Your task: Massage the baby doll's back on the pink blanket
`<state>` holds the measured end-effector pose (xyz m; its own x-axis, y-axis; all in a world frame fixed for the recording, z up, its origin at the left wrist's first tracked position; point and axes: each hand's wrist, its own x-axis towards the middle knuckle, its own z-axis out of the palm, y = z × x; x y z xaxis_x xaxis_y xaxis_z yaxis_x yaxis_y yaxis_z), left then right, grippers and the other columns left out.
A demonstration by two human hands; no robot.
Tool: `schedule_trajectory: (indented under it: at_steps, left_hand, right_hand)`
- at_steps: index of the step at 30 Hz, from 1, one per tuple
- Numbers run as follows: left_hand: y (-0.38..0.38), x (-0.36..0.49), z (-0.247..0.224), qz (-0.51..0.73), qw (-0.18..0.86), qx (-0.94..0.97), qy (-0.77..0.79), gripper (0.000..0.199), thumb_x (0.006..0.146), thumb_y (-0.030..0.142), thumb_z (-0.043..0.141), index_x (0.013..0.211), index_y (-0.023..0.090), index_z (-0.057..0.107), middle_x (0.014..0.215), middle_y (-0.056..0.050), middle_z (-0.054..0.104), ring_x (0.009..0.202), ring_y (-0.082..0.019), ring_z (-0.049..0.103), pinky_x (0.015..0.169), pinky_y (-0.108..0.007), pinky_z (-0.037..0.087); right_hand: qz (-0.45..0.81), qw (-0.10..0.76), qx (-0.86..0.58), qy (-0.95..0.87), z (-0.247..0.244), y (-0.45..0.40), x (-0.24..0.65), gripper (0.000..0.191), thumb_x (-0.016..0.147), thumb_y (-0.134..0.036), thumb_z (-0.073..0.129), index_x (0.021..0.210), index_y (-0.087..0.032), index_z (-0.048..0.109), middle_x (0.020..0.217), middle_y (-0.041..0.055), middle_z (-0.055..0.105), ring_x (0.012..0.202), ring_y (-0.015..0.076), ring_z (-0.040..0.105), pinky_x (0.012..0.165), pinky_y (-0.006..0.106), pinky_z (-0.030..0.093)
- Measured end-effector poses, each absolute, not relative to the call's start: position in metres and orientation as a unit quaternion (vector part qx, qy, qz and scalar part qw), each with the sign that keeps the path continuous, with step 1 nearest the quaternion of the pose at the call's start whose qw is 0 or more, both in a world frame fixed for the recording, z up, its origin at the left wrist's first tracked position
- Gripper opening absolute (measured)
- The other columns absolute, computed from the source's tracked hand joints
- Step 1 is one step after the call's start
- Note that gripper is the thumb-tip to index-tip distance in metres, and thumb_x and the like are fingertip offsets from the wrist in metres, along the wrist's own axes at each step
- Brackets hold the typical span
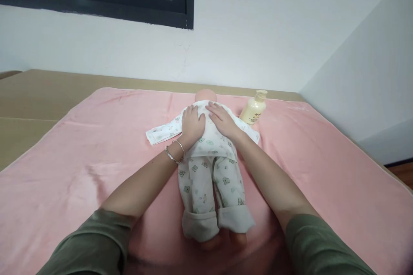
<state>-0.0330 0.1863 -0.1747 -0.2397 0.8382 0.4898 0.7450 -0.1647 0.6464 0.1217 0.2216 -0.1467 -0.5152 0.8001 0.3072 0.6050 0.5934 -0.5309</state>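
Note:
A baby doll (pixel 209 146) in a white printed top and matching trousers lies stretched out on a pink sheet, its bald head (pixel 205 95) at the far end and its feet towards me. Flat on the left side of its upper body rests my left hand (pixel 192 125), fingers extended and a silver bangle at the wrist. My right hand (pixel 223 121) lies on the right side, fingers slanting up and left near the neckline. Neither hand grasps anything. The trouser cuffs (pixel 201 224) are folded up; whether the doll is face down I cannot tell.
A pale yellow pump bottle (pixel 254 109) stands tilted beside the doll's right-hand sleeve. The pink sheet (pixel 322 171) covers a tan padded surface (pixel 41 98). Behind it rises a white wall (pixel 245 42) with a dark-framed window (pixel 180 12).

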Motion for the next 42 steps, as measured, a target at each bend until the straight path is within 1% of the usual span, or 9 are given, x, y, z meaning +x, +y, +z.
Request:
schedule_trajectory:
  at_steps: [7, 13, 18, 21, 26, 29, 33, 37, 42]
  left_hand:
    - [0.186, -0.038, -0.176, 0.428, 0.047, 0.644, 0.632, 0.044, 0.094, 0.028, 0.041, 0.128, 0.013, 0.066, 0.133, -0.017, 0.069, 0.127, -0.033, 0.061, 0.117, -0.053, 0.045]
    - [0.187, -0.04, -0.179, 0.43, 0.038, 0.662, 0.613, 0.046, 0.096, 0.023, 0.036, 0.13, 0.017, 0.066, 0.142, -0.015, 0.066, 0.141, -0.031, 0.052, 0.124, -0.056, 0.036]
    - [0.185, -0.037, -0.177, 0.422, 0.046, 0.668, 0.611, 0.049, 0.096, 0.023, 0.035, 0.135, 0.01, 0.061, 0.148, -0.018, 0.061, 0.146, -0.031, 0.048, 0.128, -0.053, 0.031]
    - [0.185, -0.036, -0.176, 0.429, 0.054, 0.657, 0.617, 0.05, 0.095, 0.026, 0.037, 0.136, 0.01, 0.06, 0.146, -0.019, 0.061, 0.141, -0.032, 0.052, 0.126, -0.053, 0.035]
    - [0.19, -0.038, -0.178, 0.433, 0.062, 0.631, 0.641, 0.048, 0.094, 0.03, 0.041, 0.133, 0.012, 0.062, 0.146, -0.019, 0.061, 0.138, -0.036, 0.053, 0.121, -0.057, 0.04]
    - [0.192, -0.04, -0.179, 0.436, 0.071, 0.641, 0.627, 0.043, 0.094, 0.028, 0.04, 0.127, 0.018, 0.066, 0.136, -0.015, 0.067, 0.13, -0.033, 0.059, 0.117, -0.055, 0.043]
    - [0.192, -0.041, -0.178, 0.43, 0.07, 0.655, 0.618, 0.043, 0.094, 0.027, 0.039, 0.125, 0.017, 0.066, 0.129, -0.015, 0.07, 0.123, -0.032, 0.061, 0.114, -0.053, 0.045]
    - [0.19, -0.04, -0.177, 0.429, 0.061, 0.656, 0.618, 0.043, 0.092, 0.026, 0.04, 0.125, 0.017, 0.066, 0.128, -0.015, 0.07, 0.122, -0.032, 0.061, 0.113, -0.053, 0.045]
    - [0.192, -0.041, -0.179, 0.437, 0.068, 0.648, 0.62, 0.043, 0.093, 0.027, 0.04, 0.125, 0.017, 0.067, 0.131, -0.014, 0.07, 0.124, -0.032, 0.061, 0.113, -0.053, 0.045]
  right_hand:
    - [0.054, 0.205, -0.544, -0.812, -0.138, 0.182, 0.101, 0.059, 0.103, -0.029, 0.031, 0.152, 0.002, 0.046, 0.159, 0.0268, 0.046, 0.153, 0.0366, 0.039, 0.126, 0.056, 0.031]
    - [0.022, 0.187, -0.44, -0.878, -0.141, 0.157, 0.084, 0.061, 0.094, -0.013, 0.038, 0.152, 0.003, 0.046, 0.161, 0.0239, 0.044, 0.157, 0.0344, 0.033, 0.13, 0.054, 0.023]
    - [0.131, 0.191, -0.436, -0.87, -0.136, 0.206, 0.116, 0.058, 0.102, -0.032, 0.036, 0.159, -0.02, 0.042, 0.171, 0.0097, 0.031, 0.161, 0.0319, 0.021, 0.129, 0.064, 0.017]
    - [0.119, 0.188, -0.488, -0.844, -0.132, 0.207, 0.119, 0.062, 0.105, -0.039, 0.033, 0.16, -0.012, 0.037, 0.169, 0.017, 0.034, 0.159, 0.0334, 0.028, 0.129, 0.059, 0.022]
    - [-0.004, 0.152, -0.522, -0.839, -0.129, 0.16, 0.091, 0.058, 0.102, -0.023, 0.039, 0.153, 0.005, 0.043, 0.158, 0.0326, 0.043, 0.151, 0.0409, 0.04, 0.126, 0.054, 0.029]
    - [0.0, 0.156, -0.469, -0.869, -0.132, 0.159, 0.086, 0.057, 0.098, -0.015, 0.04, 0.151, 0.004, 0.047, 0.162, 0.0282, 0.04, 0.156, 0.0384, 0.032, 0.129, 0.052, 0.023]
    - [0.097, 0.183, -0.442, -0.873, -0.135, 0.199, 0.106, 0.055, 0.104, -0.029, 0.035, 0.155, -0.016, 0.047, 0.169, 0.0123, 0.035, 0.16, 0.0338, 0.025, 0.129, 0.058, 0.022]
    - [0.109, 0.198, -0.517, -0.825, -0.138, 0.212, 0.115, 0.064, 0.104, -0.041, 0.034, 0.158, -0.006, 0.04, 0.166, 0.021, 0.037, 0.157, 0.0368, 0.032, 0.128, 0.056, 0.026]
    - [0.023, 0.209, -0.517, -0.83, -0.14, 0.17, 0.091, 0.058, 0.101, -0.026, 0.038, 0.153, 0.0, 0.046, 0.161, 0.025, 0.043, 0.155, 0.0381, 0.036, 0.127, 0.057, 0.028]
